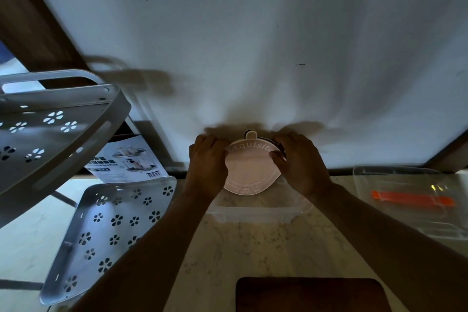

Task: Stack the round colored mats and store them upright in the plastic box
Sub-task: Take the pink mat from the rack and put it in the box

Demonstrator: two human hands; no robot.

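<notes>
Mats (pixel 249 170), round and thin, look light and somewhat flexible, likely to slide against each other in a stack; the pink front one bears the word "Exquisite" and a small tab on top, with darker edges showing behind it; they stand upright in the clear plastic box (pixel 258 211) on the table (pixel 253 248). Best hold is at opposite rims; left hand (pixel 207 159) and right hand (pixel 298 157) each pinch a side edge, arms reaching forward, fingers curled over the top.
</notes>
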